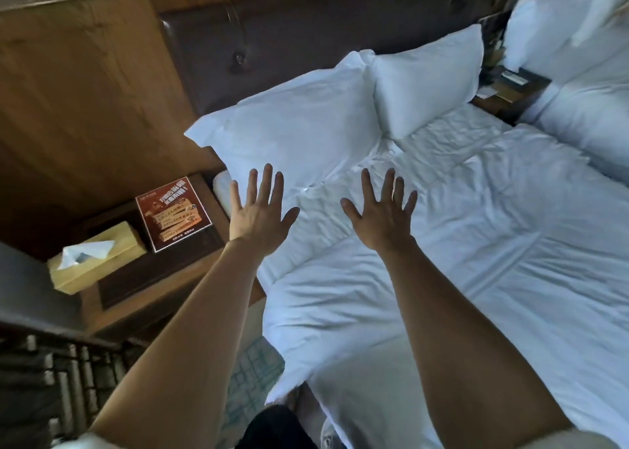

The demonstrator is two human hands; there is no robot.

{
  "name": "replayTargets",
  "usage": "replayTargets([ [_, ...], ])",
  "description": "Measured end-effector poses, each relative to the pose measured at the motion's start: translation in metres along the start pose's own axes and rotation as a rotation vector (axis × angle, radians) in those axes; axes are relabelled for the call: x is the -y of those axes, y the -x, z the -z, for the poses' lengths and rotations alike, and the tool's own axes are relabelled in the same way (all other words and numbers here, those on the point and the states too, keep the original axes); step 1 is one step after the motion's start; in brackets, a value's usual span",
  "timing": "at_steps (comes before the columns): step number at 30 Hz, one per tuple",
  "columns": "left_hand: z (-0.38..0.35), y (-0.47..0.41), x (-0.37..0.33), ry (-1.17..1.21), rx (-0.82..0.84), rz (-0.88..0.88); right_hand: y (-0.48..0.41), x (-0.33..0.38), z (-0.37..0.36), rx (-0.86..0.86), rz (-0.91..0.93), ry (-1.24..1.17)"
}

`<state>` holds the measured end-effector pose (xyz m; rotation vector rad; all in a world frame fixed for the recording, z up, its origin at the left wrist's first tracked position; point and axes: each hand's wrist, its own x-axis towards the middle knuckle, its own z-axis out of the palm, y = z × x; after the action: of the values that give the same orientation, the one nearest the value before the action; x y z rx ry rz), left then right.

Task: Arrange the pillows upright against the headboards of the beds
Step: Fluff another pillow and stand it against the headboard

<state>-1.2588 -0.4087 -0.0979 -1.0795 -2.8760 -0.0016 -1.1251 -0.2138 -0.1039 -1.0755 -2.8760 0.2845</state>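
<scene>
Left pillow (292,122) and right pillow (429,81) both up at the head of the near bed (452,128), leaning back on the dark headboard (306,40), side by side and meeting at the top corners. Left pillow right past the left hand (260,213), its lower edge just above the fingertips (269,171) in view. Right pillow farther off, up and to the right of the right hand (383,210). Both bare arms stretched straight out in front over the bed, roughly parallel, backs of the hands toward the camera. Left hand out by the bed's left edge, right hand over the turned-back fold of the rumpled duvet (476,244). Fingers on both fanned wide, thumbs pointing in at each other, nothing gripped or pinched. Honestly can't tell if the left fingertips brush the pillow or just hover in front of it. Off to the left, a wooden bench (190,261) with a tissue box (95,258) and a red card (173,213) on top, the two sitting close together. Far right, a second bed (585,118) with white pillows of its own at the head, kinda blurry.
</scene>
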Motion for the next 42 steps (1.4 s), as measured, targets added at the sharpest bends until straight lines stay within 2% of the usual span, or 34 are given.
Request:
replayTargets([
  [9,-0.029,0.084,-0.052,0.053,0.089,-0.227,0.136,-0.048,-0.015,0.035,-0.234,0.005],
  [17,-0.065,0.175,-0.090,0.040,0.136,-0.573,0.300,-0.066,-0.058,0.012,-0.552,-0.020],
  [22,-0.081,0.242,-0.130,0.068,0.177,-0.820,0.403,-0.089,-0.062,0.089,-0.783,-0.025],
  [29,-0.085,0.340,-0.229,0.044,0.181,-1.100,0.537,-0.139,-0.064,0.067,-1.058,-0.049],
  [33,-0.088,0.413,-0.299,0.027,0.214,-1.270,0.628,-0.169,-0.074,0.018,-1.241,-0.086],
  [37,-0.088,0.496,-0.361,0.038,0.208,-1.475,0.720,-0.196,-0.081,0.042,-1.413,-0.142],
  [42,-0.082,0.578,-0.422,-0.051,0.194,-1.701,0.808,-0.209,-0.091,-0.033,-1.655,-0.221],
])
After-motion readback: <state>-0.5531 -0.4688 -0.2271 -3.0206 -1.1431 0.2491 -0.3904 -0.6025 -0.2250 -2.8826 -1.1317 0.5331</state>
